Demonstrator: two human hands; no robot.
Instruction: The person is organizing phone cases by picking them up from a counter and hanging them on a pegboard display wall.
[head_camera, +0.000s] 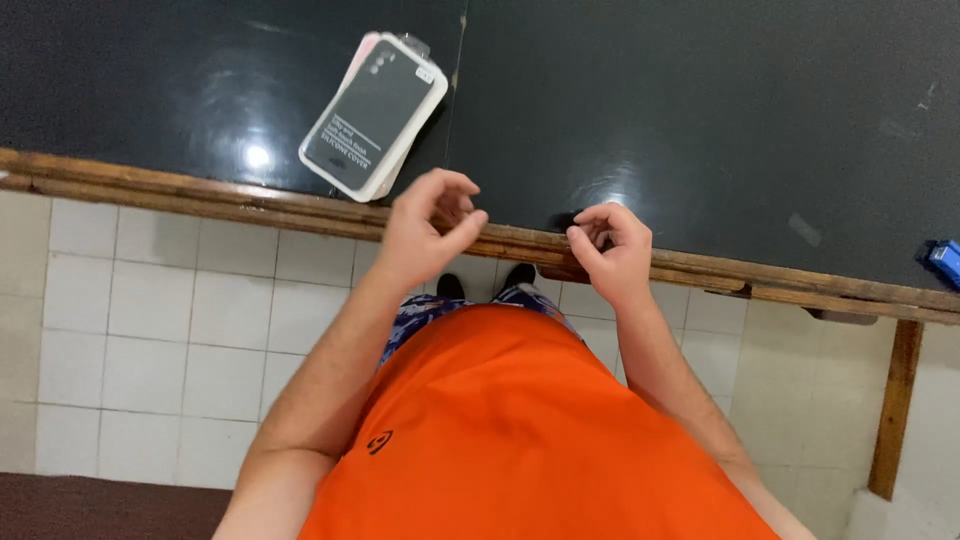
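From the head camera, looking straight down, your left hand (428, 232) hovers over the wooden edge (200, 195) of the dark table (700, 110), fingers loosely curled with thumb and forefinger nearly pinched; I cannot tell whether anything small sits between them. Your right hand (612, 248) is close by over the same edge, curled into a loose fist, fingertips tucked in, and nothing shows in its grip either.

The nearest thing is the boxed phone cover (375, 115), a dark case in a white-rimmed clear pack, lying tilted on the tabletop just beyond your left hand and apart from it (a second pack seems to lie underneath, pinkish at the top corner). It rests close to the table's edge.

If you take it up, open the left fingers first and grasp the pack across its long sides, since the plastic looks slick under that glare. Keep the right hand ready to steady the near corner.

A blue object (945, 258) sits at the far right edge, well apart
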